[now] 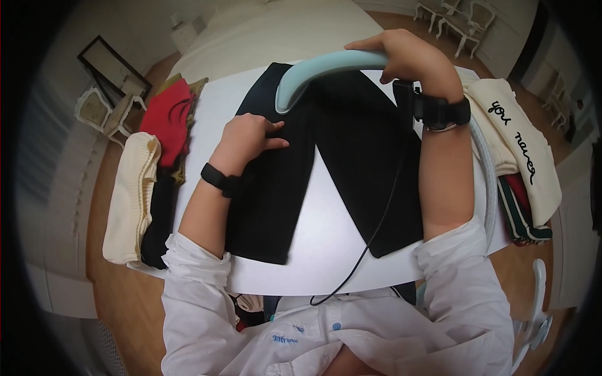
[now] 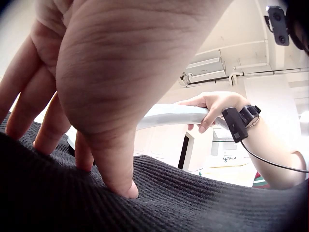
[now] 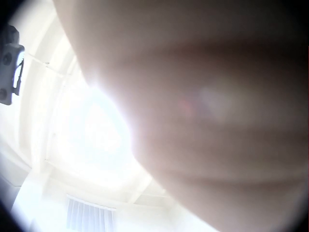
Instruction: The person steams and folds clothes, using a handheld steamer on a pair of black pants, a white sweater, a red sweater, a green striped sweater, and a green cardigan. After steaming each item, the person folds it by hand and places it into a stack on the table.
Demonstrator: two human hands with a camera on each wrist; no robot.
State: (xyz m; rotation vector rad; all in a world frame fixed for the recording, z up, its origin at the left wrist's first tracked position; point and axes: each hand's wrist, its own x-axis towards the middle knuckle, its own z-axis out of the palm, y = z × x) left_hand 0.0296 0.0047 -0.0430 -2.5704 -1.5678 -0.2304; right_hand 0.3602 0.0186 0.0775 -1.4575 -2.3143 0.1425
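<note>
Black ribbed trousers [image 1: 276, 188] lie spread on a white board, legs toward the person. The right hand [image 1: 411, 56] grips the handle of a pale blue curved steamer [image 1: 332, 62], whose head is over the upper part of the trousers. A grey hose hangs down beside the right forearm. On the left part of the trousers rests the left hand [image 1: 246, 141]; in the left wrist view its fingertips [image 2: 126, 189] touch the ribbed cloth [image 2: 193, 203], fingers spread. In the right wrist view, skin fills most of the picture, and the steamer is not visible.
Folded clothes, red [image 1: 166, 119] and cream [image 1: 132, 194], are stacked at the board's left edge. Another stack with a lettered cream garment [image 1: 520, 144] is at the right. A thin black cable crosses the trousers. The white board [image 1: 326, 250] shows between the legs.
</note>
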